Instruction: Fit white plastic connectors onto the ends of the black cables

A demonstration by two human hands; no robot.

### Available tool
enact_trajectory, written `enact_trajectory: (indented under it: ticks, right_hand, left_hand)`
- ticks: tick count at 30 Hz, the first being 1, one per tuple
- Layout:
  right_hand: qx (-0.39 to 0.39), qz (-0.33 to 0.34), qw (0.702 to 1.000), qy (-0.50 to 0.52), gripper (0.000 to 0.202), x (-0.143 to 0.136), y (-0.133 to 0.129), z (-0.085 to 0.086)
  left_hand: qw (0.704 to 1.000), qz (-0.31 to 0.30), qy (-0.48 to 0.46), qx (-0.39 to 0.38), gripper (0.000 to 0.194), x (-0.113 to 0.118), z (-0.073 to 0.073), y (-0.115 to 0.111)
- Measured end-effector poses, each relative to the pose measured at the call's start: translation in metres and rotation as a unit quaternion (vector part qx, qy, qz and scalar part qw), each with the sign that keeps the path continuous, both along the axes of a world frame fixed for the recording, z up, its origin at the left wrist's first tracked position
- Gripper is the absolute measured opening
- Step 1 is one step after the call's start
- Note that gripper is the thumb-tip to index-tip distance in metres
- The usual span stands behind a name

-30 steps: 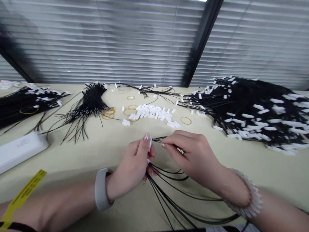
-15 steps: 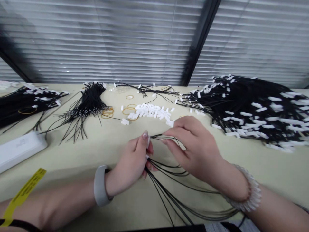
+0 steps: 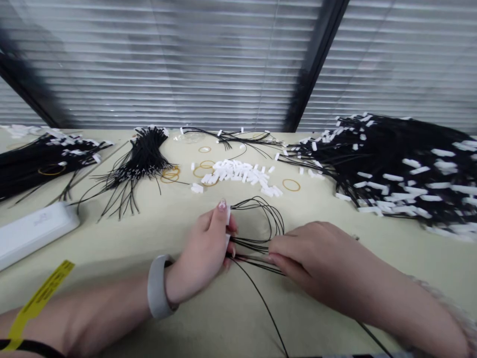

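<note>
My left hand (image 3: 206, 241) is closed on white connectors (image 3: 228, 215) that sit between thumb and fingers. Thin black wires (image 3: 253, 243) run out of them to the right, and an upper group bends round in a loop. One single wire hangs toward the front edge. My right hand (image 3: 313, 263) is pinched round the wires a short way to the right of the left hand. Its fingertips are partly hidden behind the thumb side, and the far ends of the wires are under the hand and forearm.
White connector pieces (image 3: 238, 171) are heaped mid-table, with rubber bands (image 3: 291, 185) around them. A large pile of black wires (image 3: 402, 159) with white ends lies right. A wire bundle (image 3: 145, 154) and a white case (image 3: 37, 231) lie left. Blinds (image 3: 223, 64) stand behind.
My right hand has moved down from the upper wires and gathered the lower, spread-out wires together. The upper wires now curve in a loop. My left hand has kept its hold.
</note>
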State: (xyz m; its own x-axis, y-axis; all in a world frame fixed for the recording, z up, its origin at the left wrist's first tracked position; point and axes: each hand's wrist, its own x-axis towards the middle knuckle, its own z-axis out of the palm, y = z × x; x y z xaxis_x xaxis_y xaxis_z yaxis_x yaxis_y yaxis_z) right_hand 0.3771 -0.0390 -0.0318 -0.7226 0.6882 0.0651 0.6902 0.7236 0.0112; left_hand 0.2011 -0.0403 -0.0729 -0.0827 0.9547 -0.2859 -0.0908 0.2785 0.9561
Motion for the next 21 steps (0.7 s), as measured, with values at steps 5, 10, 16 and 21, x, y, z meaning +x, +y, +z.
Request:
enact_trajectory:
  ticks: [5,10,16,21]
  right_hand:
    - [0.090,-0.024,0.995,-0.034,0.014,0.009,0.003,0.004]
    - [0.173,-0.090,0.971,0.140,0.010,0.017,0.014,0.011]
    - [-0.048,-0.132,0.810,0.569,0.034,0.013,0.013,0.028]
    - [-0.105,-0.120,0.604,0.781,0.018,0.016,0.022,0.033]
  left_hand:
    - [0.999,-0.001,0.007,-0.031,0.046,-0.001,0.000,0.000]
    - [0.999,-0.002,-0.008,-0.032,0.046,0.000,0.003,0.000]
    - [0.999,-0.011,-0.007,-0.038,0.047,-0.001,0.002,0.000]
    - [0.999,-0.020,0.003,-0.036,0.048,-0.001,0.002,-0.001]
